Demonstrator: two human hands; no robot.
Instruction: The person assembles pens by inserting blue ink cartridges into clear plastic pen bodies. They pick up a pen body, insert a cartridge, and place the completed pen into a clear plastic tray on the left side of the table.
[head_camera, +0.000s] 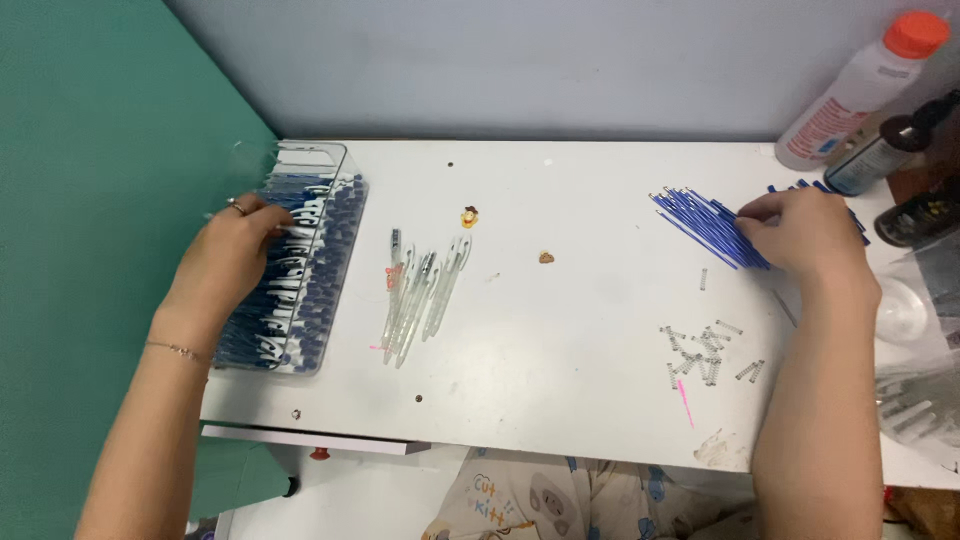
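A white bench (560, 330) fills the middle of the frame, with a green wall at the left and a grey one along the top. Both forearms come up from the bottom edge, spread wide apart. The left hand (232, 255), at the left of the frame, rests palm down with bent fingers inside a clear plastic tray (335, 160), its fingertips among the blue-and-white pen parts (310, 290) packed there in rows; whether it has pinched one I cannot tell. The tray's long side runs from upper right to lower left. The right hand (810, 232), at the right of the frame, lies knuckles up with the fingers curled onto a fan of thin blue refills (705, 222), thumb and forefinger closing on their near ends; the refills run from upper left down to lower right, under the hand. Left of centre, a loose bundle of clear pen barrels (415, 295) lies nearly upright in the frame, leaning slightly right at the top. At lower right, a scatter of small metal springs (705, 355) lies pointing every way. In the upper right corner stands a white bottle (850, 95) with an orange cap and a red-and-blue label, tilted right, and just beside it a dark bottle (880, 150).
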